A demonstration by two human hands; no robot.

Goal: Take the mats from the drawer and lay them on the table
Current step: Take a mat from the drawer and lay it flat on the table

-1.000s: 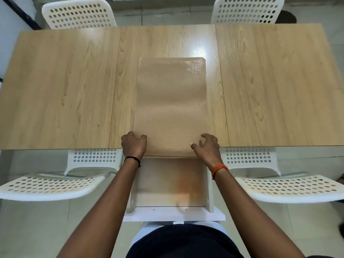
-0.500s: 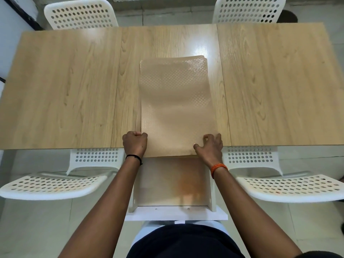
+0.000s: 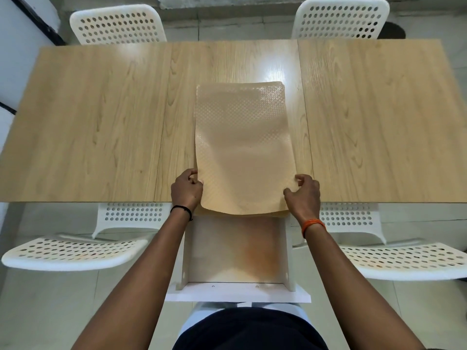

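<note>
A beige textured mat (image 3: 242,147) lies lengthwise on the middle of the wooden table (image 3: 101,127), its near end raised and curling over the table's front edge. My left hand (image 3: 186,189) pinches the mat's near left edge and my right hand (image 3: 303,193) pinches its near right edge. The edge of a second mat (image 3: 280,213) peeks out beneath the lifted one. Below the table edge the white drawer (image 3: 237,293) stands pulled out, its stained beige floor bare.
Two white perforated chairs (image 3: 73,251) (image 3: 404,258) flank the drawer on my side. Two more chairs (image 3: 118,24) (image 3: 338,18) stand at the table's far side. The tabletop to the left and right of the mat is bare wood.
Both hands have lifted the top mat's near end off the table edge, so it now bows upward; the head view has shifted slightly.
</note>
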